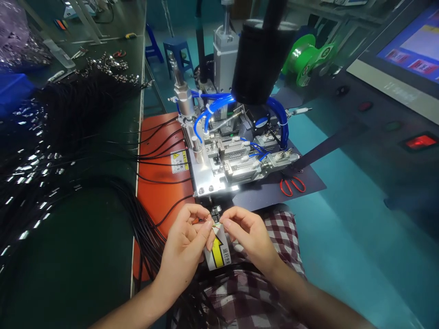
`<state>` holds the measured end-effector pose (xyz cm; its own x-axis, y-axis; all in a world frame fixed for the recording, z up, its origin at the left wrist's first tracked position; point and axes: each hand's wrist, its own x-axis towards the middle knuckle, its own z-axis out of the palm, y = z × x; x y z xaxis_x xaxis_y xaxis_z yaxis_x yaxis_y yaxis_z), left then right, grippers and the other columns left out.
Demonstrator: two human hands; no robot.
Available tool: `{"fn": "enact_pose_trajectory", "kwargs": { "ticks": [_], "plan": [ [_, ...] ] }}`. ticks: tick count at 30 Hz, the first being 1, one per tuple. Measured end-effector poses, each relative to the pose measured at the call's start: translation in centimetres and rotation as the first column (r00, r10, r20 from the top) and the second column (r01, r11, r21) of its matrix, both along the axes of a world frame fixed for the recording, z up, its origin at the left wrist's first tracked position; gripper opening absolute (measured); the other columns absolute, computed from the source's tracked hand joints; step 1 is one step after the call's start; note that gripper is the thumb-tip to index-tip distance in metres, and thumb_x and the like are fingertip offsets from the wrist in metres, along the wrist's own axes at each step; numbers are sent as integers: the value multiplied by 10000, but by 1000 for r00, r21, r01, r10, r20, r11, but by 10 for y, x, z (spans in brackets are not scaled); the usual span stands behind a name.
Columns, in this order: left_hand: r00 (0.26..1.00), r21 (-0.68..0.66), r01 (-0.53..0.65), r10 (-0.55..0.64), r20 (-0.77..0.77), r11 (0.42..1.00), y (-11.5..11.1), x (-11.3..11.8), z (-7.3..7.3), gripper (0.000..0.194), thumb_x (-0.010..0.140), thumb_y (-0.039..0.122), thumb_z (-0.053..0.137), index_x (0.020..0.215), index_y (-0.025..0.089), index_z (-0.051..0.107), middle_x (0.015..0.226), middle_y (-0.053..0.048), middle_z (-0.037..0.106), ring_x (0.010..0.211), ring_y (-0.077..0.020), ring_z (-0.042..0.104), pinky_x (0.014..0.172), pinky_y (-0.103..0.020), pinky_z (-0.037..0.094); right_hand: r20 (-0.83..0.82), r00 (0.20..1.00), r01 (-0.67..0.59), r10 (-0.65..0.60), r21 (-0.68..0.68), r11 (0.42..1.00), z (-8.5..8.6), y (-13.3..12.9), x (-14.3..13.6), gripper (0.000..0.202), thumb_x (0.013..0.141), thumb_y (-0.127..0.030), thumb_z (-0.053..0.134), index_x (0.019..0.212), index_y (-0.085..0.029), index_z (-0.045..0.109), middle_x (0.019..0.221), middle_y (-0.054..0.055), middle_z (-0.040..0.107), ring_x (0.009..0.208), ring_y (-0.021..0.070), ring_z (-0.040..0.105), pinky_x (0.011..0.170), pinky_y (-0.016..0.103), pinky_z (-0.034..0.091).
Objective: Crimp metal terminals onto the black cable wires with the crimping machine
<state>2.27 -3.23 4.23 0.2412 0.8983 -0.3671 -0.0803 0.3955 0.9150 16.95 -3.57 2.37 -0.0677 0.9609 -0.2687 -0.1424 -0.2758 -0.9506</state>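
Observation:
My left hand (187,244) and my right hand (248,230) meet low in the middle of the view, both closed in a pinch. Between their fingertips run thin coloured wires (216,225), greenish-yellow and reddish; their ends are covered by my fingers. Just beyond the fingertips sits a small black fixture (215,212) at the front of the metal machine (219,173). A white label with a yellow arrow (217,253) lies below my hands. Several black cables (147,233) hang beside my left hand, over the orange board (154,137).
On the dark table (85,251) at left lies a heap of black cables (75,105) with shiny ends. Red-handled scissors (292,186) lie right of the machine. A black cylinder (255,64) hangs above it. A green spool (302,57) and a control panel (394,96) stand at right.

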Motion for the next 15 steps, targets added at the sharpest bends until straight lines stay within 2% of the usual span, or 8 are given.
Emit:
{"fn": "enact_pose_trajectory", "kwargs": {
  "ticks": [4, 9, 15],
  "plan": [
    [1000, 19, 13, -13, 3, 1000, 0, 1, 0, 168, 880, 326, 537, 951, 211, 438, 560, 62, 487, 468, -59, 401, 448, -171, 292, 1, 999, -34, 34, 0, 999, 1, 3, 1, 173, 790, -305, 604, 695, -162, 588, 619, -27, 497, 553, 100, 409, 522, 232, 349],
    [999, -21, 32, -32, 7, 999, 0, 2, 4, 179, 885, 350, 523, 945, 216, 420, 548, 69, 466, 443, -50, 333, 406, -155, 231, 25, 998, -49, 49, -14, 999, 4, 3, 0, 157, 756, -288, 623, 680, -157, 581, 603, -30, 487, 555, 103, 401, 523, 234, 336],
    [999, -56, 49, -49, -4, 997, 1, 0, 3, 216, 867, 393, 537, 945, 223, 429, 495, 81, 432, 396, -44, 273, 382, -157, 180, 137, 989, -62, 55, 48, 997, 4, 1, -4, 144, 796, -274, 589, 704, -164, 591, 628, -17, 528, 573, 115, 438, 546, 235, 375]
  ]
}}
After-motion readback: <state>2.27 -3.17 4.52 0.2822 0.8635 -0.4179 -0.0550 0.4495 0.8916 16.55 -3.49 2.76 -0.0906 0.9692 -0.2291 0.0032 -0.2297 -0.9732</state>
